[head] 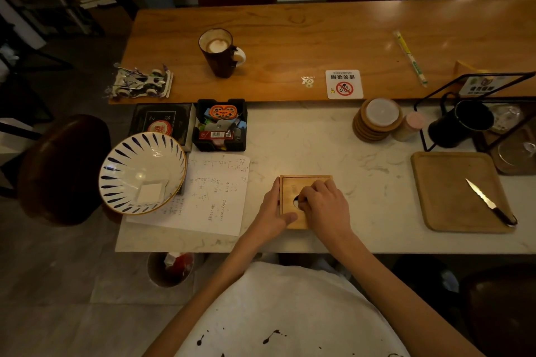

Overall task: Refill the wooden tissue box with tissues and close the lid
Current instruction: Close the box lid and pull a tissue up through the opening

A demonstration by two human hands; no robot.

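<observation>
A square wooden tissue box (293, 187) sits on the white marble counter (319, 139) in front of me, its lid on top with a dark hole in the middle. My left hand (274, 210) holds the box's left side, thumb on the near left corner of the lid. My right hand (326, 204) rests on the lid with fingers curled at the hole; whether they pinch a tissue is hidden. A folded white tissue (150, 193) lies in the blue-striped bowl (127, 159) to the left.
A written sheet of paper (214, 197) lies left of the box. A wooden tray (452, 206) with a knife (490, 203) is on the right. Behind are a black organiser (222, 124), stacked coasters (377, 119), a black mug (461, 123) and a coffee mug (219, 52).
</observation>
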